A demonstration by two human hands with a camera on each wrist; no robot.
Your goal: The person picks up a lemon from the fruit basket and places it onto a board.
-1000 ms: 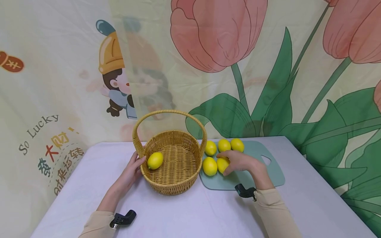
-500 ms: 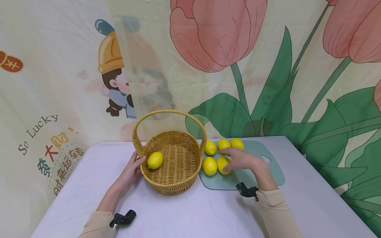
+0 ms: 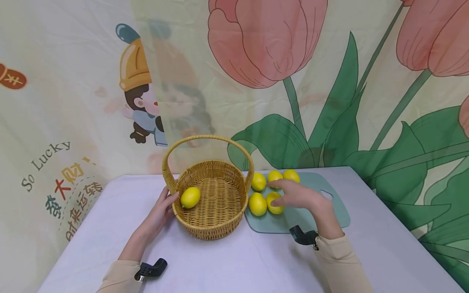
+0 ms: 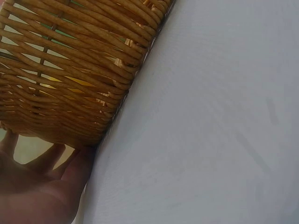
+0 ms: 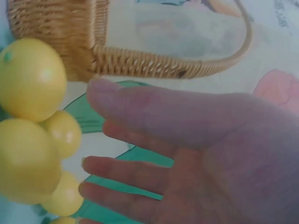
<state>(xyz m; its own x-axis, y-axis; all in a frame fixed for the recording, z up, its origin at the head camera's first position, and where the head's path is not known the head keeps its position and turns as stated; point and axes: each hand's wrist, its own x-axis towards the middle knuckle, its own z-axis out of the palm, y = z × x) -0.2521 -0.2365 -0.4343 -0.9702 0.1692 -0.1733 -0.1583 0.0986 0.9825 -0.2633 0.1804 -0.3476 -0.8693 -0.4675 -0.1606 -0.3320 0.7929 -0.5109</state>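
Observation:
A wicker basket (image 3: 210,232) with a tall arched handle stands on the table, one lemon (image 3: 190,197) lying inside at its left. My left hand (image 3: 160,211) rests against the basket's left outer side. In the left wrist view, the fingers of that left hand (image 4: 42,186) are fairly straight and touch the woven wall (image 4: 70,84). Just over the near lemon (image 3: 275,203) on the cutting board, my right hand (image 3: 298,195) hovers with spread fingers. The right wrist view shows the right hand (image 5: 187,144) holding nothing, beside several lemons (image 5: 30,79).
A green cutting board (image 3: 304,221) with a handle hole lies right of the basket. Several more lemons, among them a front-left one (image 3: 257,204), sit on it in two rows. A patterned curtain (image 3: 205,61) hangs behind the white-covered table (image 3: 234,268).
My right hand has come away from the near front lemon, rising slightly and spreading its thumb and fingers. The lemon stays on the board. My left hand keeps its place at the basket.

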